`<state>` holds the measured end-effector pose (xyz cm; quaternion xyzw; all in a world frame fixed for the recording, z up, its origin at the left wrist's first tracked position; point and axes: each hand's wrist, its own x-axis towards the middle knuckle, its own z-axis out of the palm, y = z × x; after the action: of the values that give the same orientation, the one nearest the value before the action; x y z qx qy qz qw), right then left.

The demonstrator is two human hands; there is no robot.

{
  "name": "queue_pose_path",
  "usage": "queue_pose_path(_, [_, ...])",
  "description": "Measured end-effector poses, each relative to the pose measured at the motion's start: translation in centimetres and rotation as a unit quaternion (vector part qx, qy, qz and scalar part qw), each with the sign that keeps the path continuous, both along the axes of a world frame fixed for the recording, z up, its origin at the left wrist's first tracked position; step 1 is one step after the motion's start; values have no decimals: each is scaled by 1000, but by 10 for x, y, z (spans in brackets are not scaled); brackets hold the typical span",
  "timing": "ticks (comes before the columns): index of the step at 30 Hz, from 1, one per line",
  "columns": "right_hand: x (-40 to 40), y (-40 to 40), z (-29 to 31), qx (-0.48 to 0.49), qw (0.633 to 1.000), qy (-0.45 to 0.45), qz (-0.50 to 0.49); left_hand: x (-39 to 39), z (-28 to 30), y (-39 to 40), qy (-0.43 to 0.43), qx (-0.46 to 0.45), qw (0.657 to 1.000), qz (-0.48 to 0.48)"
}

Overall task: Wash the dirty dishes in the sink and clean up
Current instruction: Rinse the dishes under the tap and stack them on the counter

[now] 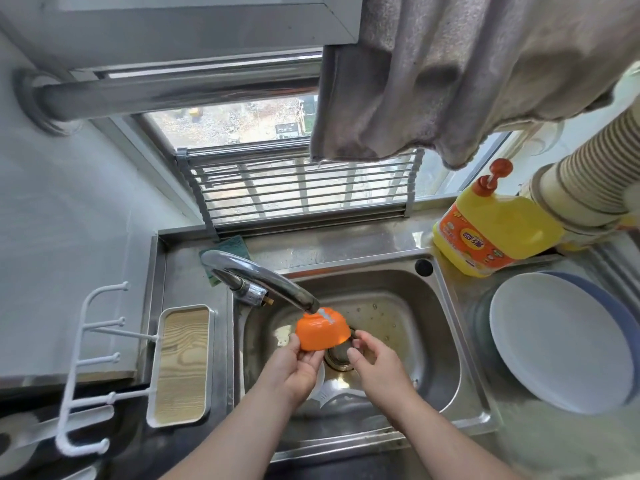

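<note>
Holding an orange bowl (322, 330) upside down under the faucet (263, 282), the left hand (298, 367) pinches the bowl's rim between thumb and curled fingers, over the middle of the steel sink (446, 341). The bowl's base points up and away toward the spout, its open mouth faces down toward the person, and a thin stream of water lands on the base. It is round, so no long axis shows; its rim lies tilted, lower at the near side. The right hand (375, 362) hovers just right of the bowl above the drain (341, 362), fingers loosely curled and grasping nothing, close to the rim though contact cannot be told. A white dish (320, 386) lies in the basin under the left wrist, mostly hidden.

On the wet steel counter to the right sits a stack of plates (561, 344), a white one on top of a blue one. Far right stands a yellow dish soap bottle (491, 223) with an orange pump, beside a stack of paper cups (588, 178) lying sideways. A green sponge (228, 251) rests behind the faucet. A roll-up metal rack (301, 188) leans against the window at the far side, and a grey towel (467, 74) hangs above it. Left of the sink, a white tray with a wood-grain base (181, 365) and a white hook rack (90, 368) sit against the wall
</note>
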<state>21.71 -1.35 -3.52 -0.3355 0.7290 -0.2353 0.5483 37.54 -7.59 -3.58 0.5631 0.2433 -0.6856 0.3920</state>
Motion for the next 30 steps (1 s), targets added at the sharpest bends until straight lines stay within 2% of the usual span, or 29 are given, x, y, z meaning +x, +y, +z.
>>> queue_pose_path(3, [7, -9, 9, 44, 974, -171, -142, 1, -2, 4, 7, -6, 998, -69])
queue_pose_path(6, [8, -16, 9, 86, 939, -256, -211, 9, -6, 11, 23, -8, 993, -116])
queue_pose_path(9, [10, -13, 7, 98, 944, -267, -166, 18, -5, 14, 39, -4, 986, -160])
queue_pose_path(14, [7, 0, 2, 109, 967, -209, -101, 21, 2, 15, 74, -12, 963, -257])
queue_pose_path(17, [-2, 3, 3, 109, 960, -212, -147, 11, 11, 7, 74, -36, 948, -307])
queue_pose_path(19, [-6, 0, 2, 113, 947, -231, -190, 1, 16, -2, 42, -43, 942, -330])
queue_pose_path(23, [-13, -9, 7, 116, 921, -279, -247, -15, 25, -14, -7, -71, 931, -359])
queue_pose_path(26, [-14, -16, 11, 123, 905, -306, -269, -18, 27, -17, -6, -77, 931, -357])
queue_pose_path(30, [-8, -24, 11, 100, 915, -286, -268, -8, 15, -13, 1, -56, 931, -362])
